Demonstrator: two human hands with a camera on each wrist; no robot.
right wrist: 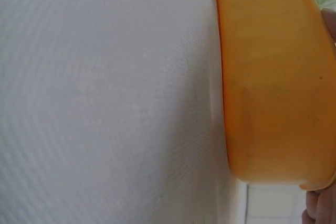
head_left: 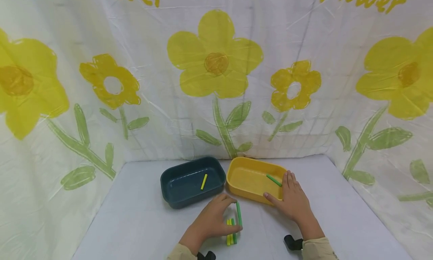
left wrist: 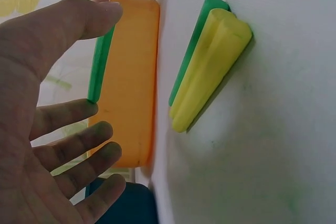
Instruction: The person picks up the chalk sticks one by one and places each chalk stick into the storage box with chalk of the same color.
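My left hand [head_left: 214, 218] pinches a green chalk-like stick [head_left: 239, 215] end to end, the thumb at one end and the index finger at the other. The other three fingers spread free. Under that hand, two yellow sticks [left wrist: 212, 72] and a green one [left wrist: 197, 48] lie side by side on the white cloth. At the right end of a yellow box [head_left: 252, 194], my right hand [head_left: 295, 199] rests on the rim, fingers straight along the end and thumb over the near side. One green stick [head_left: 274, 180] lies inside that box.
Left of the yellow box stands a dark blue box [head_left: 179, 203] with one yellow stick [head_left: 204, 181] inside. The two boxes stand close together. A white cloth printed with yellow flowers hangs behind the table [head_left: 128, 215] and along both sides.
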